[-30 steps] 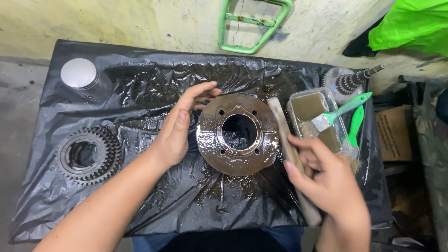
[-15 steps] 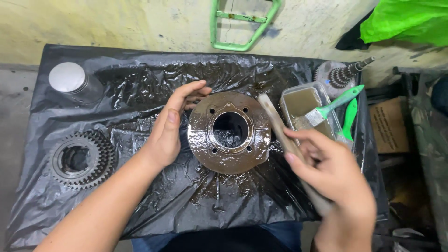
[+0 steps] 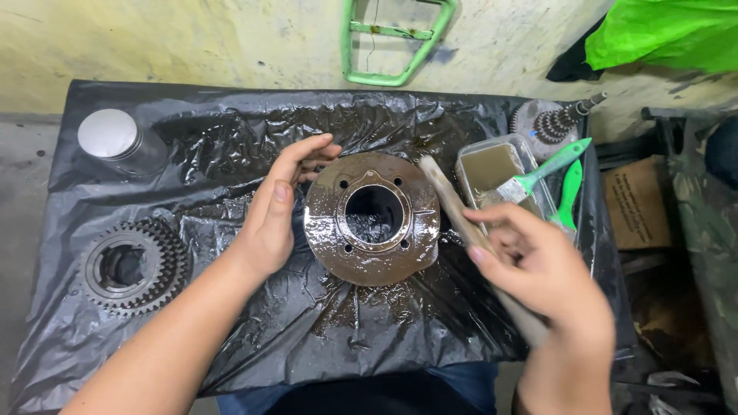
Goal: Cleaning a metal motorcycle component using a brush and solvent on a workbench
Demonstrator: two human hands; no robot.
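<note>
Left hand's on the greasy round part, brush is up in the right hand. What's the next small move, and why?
Probably bring the brush down onto the top face of the round metal part. The right hand holds the brush raised with its tip beside the part's right edge, not clearly touching it, while the left hand steadies the left side. The face looks wet and grimy.
</note>
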